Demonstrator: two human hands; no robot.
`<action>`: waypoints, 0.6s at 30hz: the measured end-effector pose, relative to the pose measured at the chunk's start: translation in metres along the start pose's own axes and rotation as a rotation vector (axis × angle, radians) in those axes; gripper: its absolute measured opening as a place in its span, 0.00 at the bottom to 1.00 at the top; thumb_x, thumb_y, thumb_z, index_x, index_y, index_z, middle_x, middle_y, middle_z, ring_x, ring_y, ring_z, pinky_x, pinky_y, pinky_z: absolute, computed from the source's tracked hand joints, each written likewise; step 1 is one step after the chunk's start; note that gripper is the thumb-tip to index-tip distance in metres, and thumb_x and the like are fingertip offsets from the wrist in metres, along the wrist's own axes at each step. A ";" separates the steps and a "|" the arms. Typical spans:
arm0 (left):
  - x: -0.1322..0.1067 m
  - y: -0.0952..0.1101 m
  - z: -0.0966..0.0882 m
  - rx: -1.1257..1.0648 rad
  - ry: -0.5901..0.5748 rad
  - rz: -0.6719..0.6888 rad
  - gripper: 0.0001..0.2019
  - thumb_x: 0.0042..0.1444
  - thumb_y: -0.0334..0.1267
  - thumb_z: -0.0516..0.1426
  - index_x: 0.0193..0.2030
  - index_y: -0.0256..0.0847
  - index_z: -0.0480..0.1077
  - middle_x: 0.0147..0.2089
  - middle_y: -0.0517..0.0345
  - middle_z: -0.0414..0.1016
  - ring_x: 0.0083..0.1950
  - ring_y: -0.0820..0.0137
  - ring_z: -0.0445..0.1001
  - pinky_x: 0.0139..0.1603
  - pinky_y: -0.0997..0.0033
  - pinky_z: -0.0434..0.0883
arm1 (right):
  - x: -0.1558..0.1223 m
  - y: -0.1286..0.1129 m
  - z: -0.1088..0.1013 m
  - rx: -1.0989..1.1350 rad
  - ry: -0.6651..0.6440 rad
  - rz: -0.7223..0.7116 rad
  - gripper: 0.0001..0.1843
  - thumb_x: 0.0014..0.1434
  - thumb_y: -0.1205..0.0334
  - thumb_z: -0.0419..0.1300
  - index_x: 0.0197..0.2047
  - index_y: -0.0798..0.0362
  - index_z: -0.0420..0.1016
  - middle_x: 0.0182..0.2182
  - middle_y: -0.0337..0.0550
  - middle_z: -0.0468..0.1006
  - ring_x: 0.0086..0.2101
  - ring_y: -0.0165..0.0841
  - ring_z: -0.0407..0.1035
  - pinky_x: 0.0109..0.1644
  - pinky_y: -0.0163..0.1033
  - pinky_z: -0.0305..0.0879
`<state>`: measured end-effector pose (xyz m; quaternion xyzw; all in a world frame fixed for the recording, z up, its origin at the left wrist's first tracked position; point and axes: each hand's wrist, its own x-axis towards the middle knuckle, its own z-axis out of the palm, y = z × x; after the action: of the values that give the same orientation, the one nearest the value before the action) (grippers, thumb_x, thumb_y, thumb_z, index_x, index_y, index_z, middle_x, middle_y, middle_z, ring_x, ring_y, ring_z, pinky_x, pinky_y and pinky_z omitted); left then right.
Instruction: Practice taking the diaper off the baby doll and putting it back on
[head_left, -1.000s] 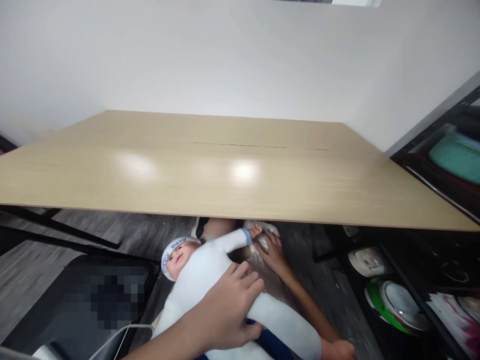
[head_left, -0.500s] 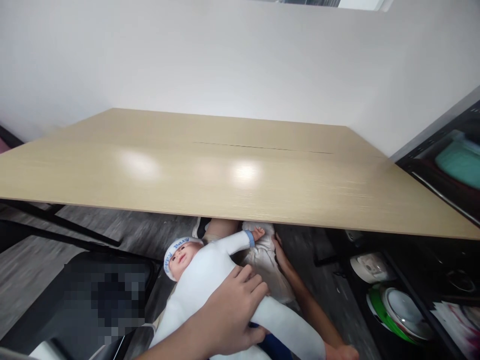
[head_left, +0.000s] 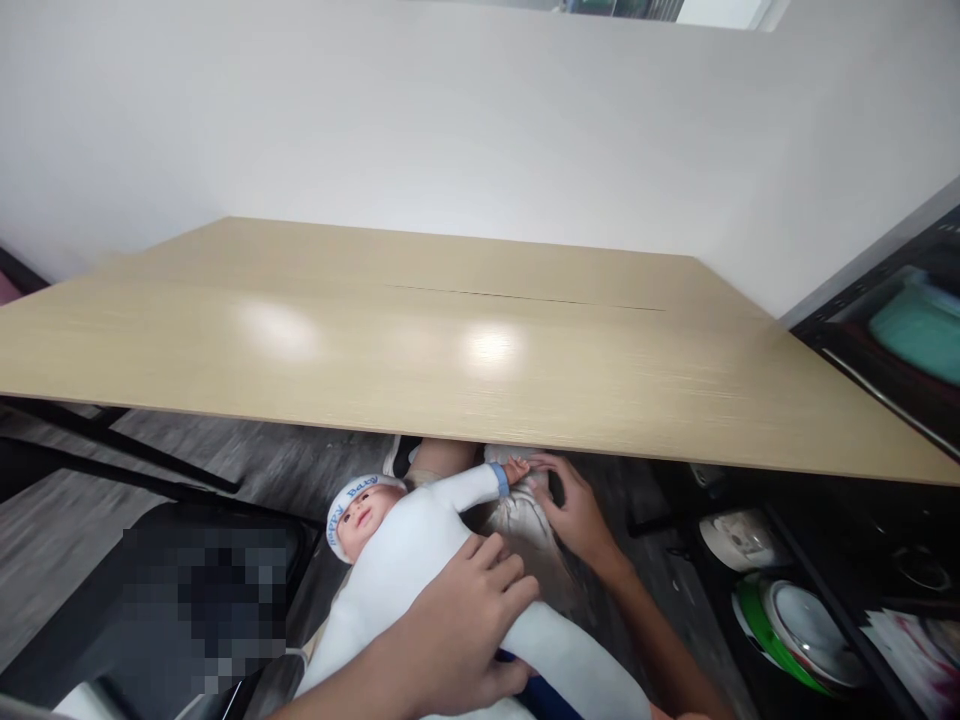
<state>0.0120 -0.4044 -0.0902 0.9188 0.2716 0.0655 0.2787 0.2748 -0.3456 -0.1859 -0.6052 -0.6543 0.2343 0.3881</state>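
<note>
A baby doll [head_left: 409,545] in a white suit and a white cap with blue letters lies across my lap, below the near edge of a light wooden table [head_left: 450,340]. My left hand [head_left: 457,625] is wrapped over the doll's middle and holds it. My right hand [head_left: 574,505] reaches down past the doll's raised arm and grips a pale plastic bag [head_left: 525,525] near the floor, just under the table edge.
A black shelf at the right holds a white and green lidded pot [head_left: 791,625], a white appliance [head_left: 731,540] and a teal item [head_left: 919,325]. A dark chair [head_left: 112,600] stands at the left. White wall behind the table.
My right hand has risen and turned, with its fingers now curled on the pale bag near the doll's hand. The left hand stays on the doll.
</note>
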 end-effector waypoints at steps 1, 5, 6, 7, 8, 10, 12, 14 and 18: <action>-0.001 0.000 0.000 -0.002 -0.001 0.006 0.22 0.60 0.52 0.71 0.53 0.45 0.72 0.55 0.53 0.78 0.59 0.52 0.71 0.63 0.50 0.68 | 0.003 -0.019 0.000 -0.015 -0.102 -0.115 0.22 0.74 0.49 0.62 0.66 0.46 0.78 0.61 0.52 0.83 0.61 0.47 0.77 0.69 0.55 0.71; -0.003 0.000 -0.001 -0.047 0.017 0.035 0.22 0.61 0.50 0.70 0.58 0.48 0.74 0.60 0.53 0.79 0.63 0.52 0.72 0.70 0.48 0.66 | 0.022 -0.080 0.020 -0.250 -0.459 -0.423 0.32 0.71 0.56 0.69 0.75 0.46 0.71 0.74 0.50 0.72 0.73 0.50 0.63 0.79 0.60 0.57; -0.003 0.001 -0.002 -0.066 0.025 0.041 0.23 0.62 0.50 0.70 0.60 0.49 0.74 0.61 0.53 0.79 0.64 0.52 0.72 0.71 0.48 0.66 | 0.027 -0.089 0.028 -0.330 -0.522 -0.435 0.31 0.70 0.58 0.69 0.73 0.48 0.72 0.72 0.52 0.74 0.71 0.50 0.65 0.78 0.59 0.59; -0.004 0.002 -0.003 -0.088 0.035 0.046 0.24 0.63 0.50 0.70 0.62 0.49 0.73 0.63 0.53 0.79 0.64 0.53 0.73 0.72 0.49 0.66 | 0.032 -0.096 0.036 -0.400 -0.576 -0.435 0.28 0.70 0.60 0.69 0.71 0.50 0.74 0.69 0.53 0.77 0.68 0.50 0.69 0.75 0.58 0.62; -0.005 0.002 -0.004 -0.112 0.050 0.051 0.25 0.64 0.51 0.69 0.65 0.50 0.72 0.65 0.53 0.79 0.66 0.53 0.73 0.73 0.49 0.66 | 0.037 -0.101 0.044 -0.452 -0.620 -0.431 0.24 0.69 0.62 0.68 0.67 0.53 0.76 0.64 0.54 0.80 0.63 0.49 0.72 0.71 0.55 0.66; -0.015 0.001 -0.004 -0.145 0.086 0.067 0.29 0.68 0.54 0.67 0.72 0.52 0.68 0.70 0.53 0.77 0.70 0.52 0.72 0.75 0.48 0.66 | 0.043 -0.109 0.055 -0.500 -0.669 -0.440 0.16 0.70 0.65 0.65 0.60 0.56 0.78 0.56 0.54 0.84 0.56 0.47 0.76 0.65 0.52 0.70; -0.036 -0.003 0.003 -0.142 0.140 0.085 0.31 0.71 0.53 0.64 0.76 0.54 0.63 0.75 0.52 0.74 0.75 0.51 0.70 0.79 0.45 0.64 | 0.045 -0.116 0.060 -0.495 -0.679 -0.472 0.12 0.71 0.66 0.64 0.57 0.55 0.78 0.54 0.54 0.84 0.55 0.47 0.76 0.63 0.51 0.70; -0.071 -0.012 0.018 -0.121 0.254 0.031 0.27 0.73 0.46 0.62 0.75 0.57 0.63 0.75 0.52 0.74 0.76 0.51 0.71 0.81 0.40 0.64 | 0.045 -0.123 0.058 -0.503 -0.683 -0.510 0.12 0.72 0.65 0.63 0.57 0.54 0.77 0.54 0.53 0.84 0.55 0.47 0.76 0.62 0.51 0.69; -0.148 -0.035 0.053 -0.044 0.703 -0.419 0.20 0.72 0.34 0.57 0.66 0.59 0.65 0.64 0.49 0.79 0.69 0.48 0.78 0.70 0.34 0.76 | 0.042 -0.138 0.045 -0.523 -0.662 -0.612 0.11 0.75 0.62 0.62 0.58 0.54 0.76 0.54 0.51 0.82 0.53 0.46 0.75 0.59 0.49 0.69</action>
<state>-0.1145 -0.4847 -0.1496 0.7592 0.5300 0.3231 0.1955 0.1562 -0.3191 -0.0957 -0.3562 -0.9258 0.1177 0.0468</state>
